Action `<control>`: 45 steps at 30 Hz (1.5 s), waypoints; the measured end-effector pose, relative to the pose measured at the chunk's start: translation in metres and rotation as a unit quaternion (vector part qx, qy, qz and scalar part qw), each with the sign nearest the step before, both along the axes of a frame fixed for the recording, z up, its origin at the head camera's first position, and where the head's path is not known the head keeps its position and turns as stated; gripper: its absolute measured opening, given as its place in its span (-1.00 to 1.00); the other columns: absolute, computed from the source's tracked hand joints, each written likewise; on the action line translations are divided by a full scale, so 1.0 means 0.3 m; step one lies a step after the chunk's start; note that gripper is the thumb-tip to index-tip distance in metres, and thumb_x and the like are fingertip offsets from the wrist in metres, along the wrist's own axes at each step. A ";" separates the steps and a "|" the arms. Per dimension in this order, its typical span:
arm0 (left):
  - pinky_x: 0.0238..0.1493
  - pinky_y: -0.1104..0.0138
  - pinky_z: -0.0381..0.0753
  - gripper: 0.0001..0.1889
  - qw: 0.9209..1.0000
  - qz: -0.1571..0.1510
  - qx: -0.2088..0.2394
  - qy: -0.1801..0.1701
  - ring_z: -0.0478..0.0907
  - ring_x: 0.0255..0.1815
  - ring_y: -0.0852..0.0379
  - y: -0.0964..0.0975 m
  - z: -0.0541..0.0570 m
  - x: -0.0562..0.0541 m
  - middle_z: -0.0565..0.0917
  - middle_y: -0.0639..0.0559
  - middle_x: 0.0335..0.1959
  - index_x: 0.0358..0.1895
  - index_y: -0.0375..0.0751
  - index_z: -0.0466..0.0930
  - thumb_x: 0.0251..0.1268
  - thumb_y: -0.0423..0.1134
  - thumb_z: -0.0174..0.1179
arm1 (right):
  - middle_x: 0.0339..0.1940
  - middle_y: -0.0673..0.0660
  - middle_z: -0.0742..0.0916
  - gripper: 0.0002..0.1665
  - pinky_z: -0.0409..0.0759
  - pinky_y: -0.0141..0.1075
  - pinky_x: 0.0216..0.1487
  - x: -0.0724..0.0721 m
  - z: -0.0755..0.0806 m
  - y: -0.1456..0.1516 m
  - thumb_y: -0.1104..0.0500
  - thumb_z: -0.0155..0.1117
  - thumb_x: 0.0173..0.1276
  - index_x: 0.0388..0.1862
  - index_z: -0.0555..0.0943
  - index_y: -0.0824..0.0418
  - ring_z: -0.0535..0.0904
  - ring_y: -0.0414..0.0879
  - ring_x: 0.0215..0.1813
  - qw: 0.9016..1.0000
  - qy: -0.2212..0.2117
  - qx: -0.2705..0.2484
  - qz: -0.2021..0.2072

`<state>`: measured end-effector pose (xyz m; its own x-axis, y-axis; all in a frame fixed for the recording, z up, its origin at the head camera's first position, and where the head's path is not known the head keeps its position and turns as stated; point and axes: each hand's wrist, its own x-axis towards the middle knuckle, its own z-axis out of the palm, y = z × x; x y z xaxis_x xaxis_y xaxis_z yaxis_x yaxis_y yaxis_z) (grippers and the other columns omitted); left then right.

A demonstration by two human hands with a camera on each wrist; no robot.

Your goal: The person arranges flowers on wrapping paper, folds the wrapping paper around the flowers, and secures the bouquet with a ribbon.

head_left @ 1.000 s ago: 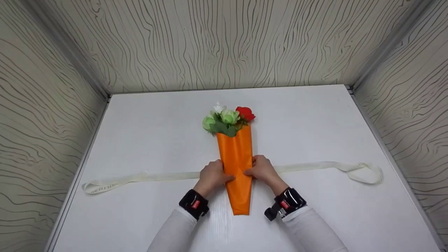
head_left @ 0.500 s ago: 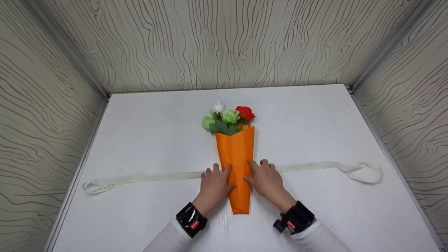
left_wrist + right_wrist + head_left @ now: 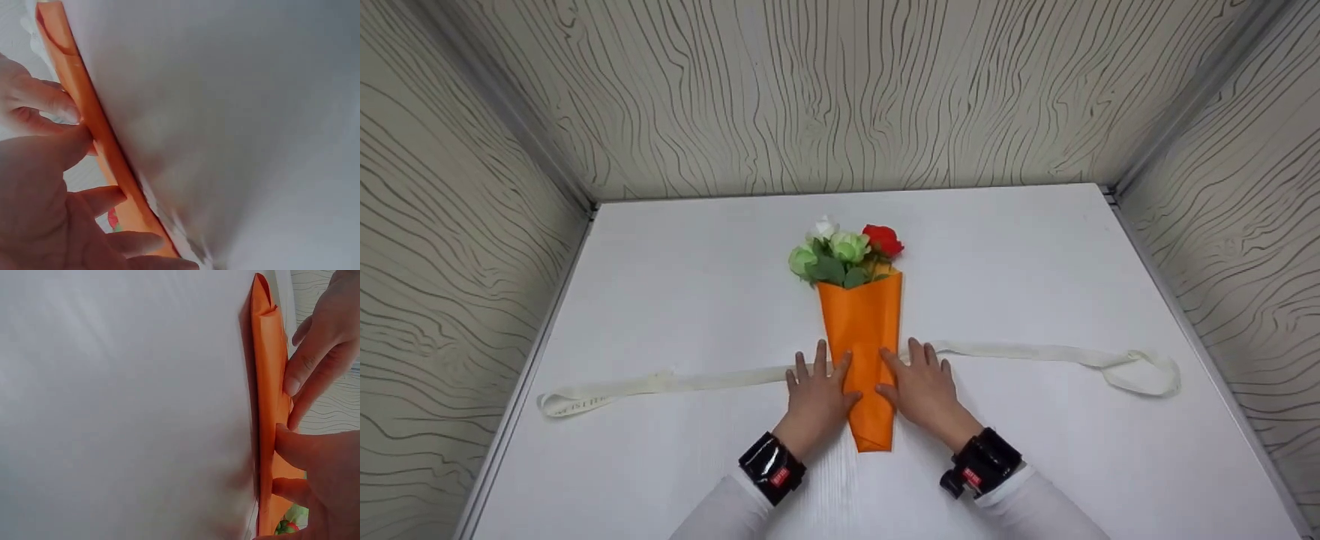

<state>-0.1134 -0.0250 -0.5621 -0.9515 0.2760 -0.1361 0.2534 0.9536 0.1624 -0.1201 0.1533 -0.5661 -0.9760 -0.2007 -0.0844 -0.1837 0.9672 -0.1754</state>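
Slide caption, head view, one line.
Left hand and right hand touch an orange-wrapped flower bouquet lying across a long cream ribbon.

Smooth, paper-like orange wrapper (image 3: 861,319), glossy tabletop (image 3: 1020,277)

Surroundings, Head View

My head feed shows a white bench (image 3: 697,270). A cream rear panel (image 3: 825,97) stands behind its far edge; a left panel (image 3: 442,262) and right panel (image 3: 1260,210) flank it, all wavy-grained. Grey strips (image 3: 504,97) line both rear corners.

Head view evenly lit, glare on left wristband (image 3: 772,468), wrist views dimmer — hazy, shadow beside orange wrapper (image 3: 268,377)
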 end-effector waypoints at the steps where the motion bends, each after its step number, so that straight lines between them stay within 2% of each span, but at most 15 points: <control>1: 0.00 -0.20 0.23 -0.33 1.000 0.003 0.011 -0.006 0.08 0.17 -0.50 -0.003 0.000 -0.007 0.01 -0.30 0.33 0.34 0.10 0.10 0.17 0.22 -0.05 | 0.23 0.37 0.28 -0.26 0.17 0.26 0.04 -0.011 -0.002 0.000 -0.30 0.12 0.11 0.26 0.32 -0.07 0.17 0.35 0.21 1.000 -0.002 0.001 0.002; 5: 0.00 -0.16 0.26 -0.33 0.999 0.005 0.043 -0.006 0.04 0.17 -0.51 -0.015 -0.006 -0.044 -0.04 -0.31 0.34 0.34 0.05 0.10 0.19 0.20 -0.05 | 0.27 0.35 0.25 -0.26 0.11 0.27 0.08 -0.055 -0.006 -0.003 -0.33 0.07 0.12 0.28 0.28 -0.13 0.12 0.35 0.24 1.000 -0.007 0.003 0.001; 8: 0.02 -0.14 0.25 -0.33 0.999 0.009 0.049 0.000 -0.01 0.19 -0.53 -0.026 -0.015 -0.070 -0.07 -0.31 0.35 0.34 0.09 0.11 0.17 0.22 -0.04 | 0.28 0.35 0.23 -0.26 0.07 0.30 0.07 -0.080 -0.007 -0.009 -0.32 0.07 0.13 0.29 0.28 -0.14 0.10 0.36 0.25 1.000 -0.008 -0.001 0.001; 15: 0.09 -0.15 0.14 -0.32 0.997 0.018 0.080 -0.015 -0.13 0.23 -0.52 -0.061 -0.032 -0.112 -0.14 -0.27 0.37 0.32 0.24 0.11 0.10 0.30 -0.05 | 0.27 0.34 0.25 -0.27 0.10 0.30 0.06 -0.101 -0.010 -0.021 -0.31 0.07 0.14 0.28 0.29 -0.12 0.12 0.37 0.23 1.000 0.007 0.002 -0.002; 22: 0.12 -0.10 0.14 -0.31 0.997 -0.002 0.074 -0.016 -0.19 0.28 -0.42 -0.087 -0.041 -0.123 -0.20 -0.29 0.37 0.34 0.29 0.03 0.11 0.33 -0.11 | 0.26 0.34 0.26 -0.27 0.14 0.26 0.07 -0.094 -0.013 -0.019 -0.32 -0.02 0.19 0.33 0.20 -0.14 0.16 0.36 0.22 1.000 0.013 -0.001 -0.001; 27: 0.18 -0.05 0.08 -0.24 0.996 -0.013 0.083 0.010 -0.18 0.33 -0.29 -0.111 -0.024 -0.111 -0.17 -0.32 0.36 0.38 0.18 -0.09 0.13 0.31 -0.09 | 0.27 0.37 0.23 -0.24 0.13 0.19 0.13 -0.087 0.009 0.019 -0.29 -0.04 0.23 0.37 0.11 -0.10 0.16 0.28 0.24 0.998 0.018 -0.055 -0.010; 30: 0.20 -0.05 0.05 -0.21 0.996 0.020 0.078 0.027 -0.09 0.31 -0.30 -0.152 0.004 -0.099 -0.09 -0.38 0.33 0.38 0.03 -0.05 0.13 0.29 -0.08 | 0.27 0.39 0.22 -0.25 0.13 0.15 0.15 -0.081 0.033 0.083 -0.25 -0.04 0.26 0.36 0.15 0.01 0.15 0.25 0.25 0.996 0.018 -0.083 -0.036; 35: 0.16 -0.13 0.03 -0.23 0.990 0.130 0.054 0.018 0.04 0.21 -0.45 -0.281 0.041 -0.076 0.02 -0.53 0.24 0.32 -0.23 0.13 0.18 0.25 -0.09 | 0.18 0.53 0.25 -0.23 0.18 0.18 0.07 -0.070 0.060 0.254 -0.21 -0.09 0.31 0.27 0.23 0.34 0.16 0.37 0.19 0.990 0.019 -0.079 -0.120; 37: 0.15 -0.15 0.03 -0.24 0.986 0.161 0.041 0.017 0.10 0.16 -0.47 -0.340 0.046 -0.067 0.09 -0.57 0.20 0.27 -0.33 0.18 0.20 0.22 -0.08 | 0.14 0.58 0.25 -0.19 0.17 0.22 0.03 -0.064 0.061 0.328 -0.21 -0.12 0.32 0.24 0.20 0.43 0.16 0.43 0.15 0.984 0.008 -0.073 -0.161; 39: 0.12 -0.17 0.06 -0.28 0.983 0.178 0.031 0.025 0.25 0.06 -0.46 -0.393 0.045 -0.059 0.26 -0.57 0.08 0.19 -0.42 0.27 0.20 0.18 -0.04 | 0.09 0.62 0.25 -0.16 0.16 0.24 0.00 -0.060 0.056 0.393 -0.21 -0.15 0.32 0.22 0.18 0.50 0.16 0.48 0.10 0.978 -0.007 -0.072 -0.194; 41: 0.08 -0.18 0.10 -0.34 0.981 0.187 0.031 0.032 0.37 -0.08 -0.41 -0.435 0.043 -0.051 0.40 -0.51 -0.10 0.06 -0.48 0.37 0.19 0.12 0.01 | 0.04 0.64 0.28 -0.15 0.17 0.25 -0.03 -0.059 0.047 0.447 -0.21 -0.17 0.33 0.19 0.18 0.55 0.19 0.49 0.06 0.975 -0.022 -0.073 -0.209; 43: 0.05 -0.19 0.11 -0.43 0.981 0.187 0.035 0.036 0.42 -0.18 -0.34 -0.465 0.040 -0.047 0.45 -0.41 -0.26 -0.07 -0.48 0.43 0.17 0.07 0.07 | 0.00 0.65 0.29 -0.16 0.19 0.24 -0.05 -0.063 0.036 0.488 -0.19 -0.17 0.34 0.16 0.19 0.59 0.22 0.50 0.03 0.975 -0.026 -0.074 -0.206; 45: 0.04 -0.20 0.12 -0.49 0.981 0.185 0.040 0.035 0.44 -0.22 -0.29 -0.485 0.035 -0.046 0.45 -0.33 -0.33 -0.16 -0.47 0.46 0.16 0.02 0.09 | -0.01 0.66 0.30 -0.19 0.20 0.24 -0.06 -0.070 0.026 0.517 -0.16 -0.15 0.35 0.14 0.20 0.60 0.23 0.50 0.02 0.977 -0.026 -0.078 -0.195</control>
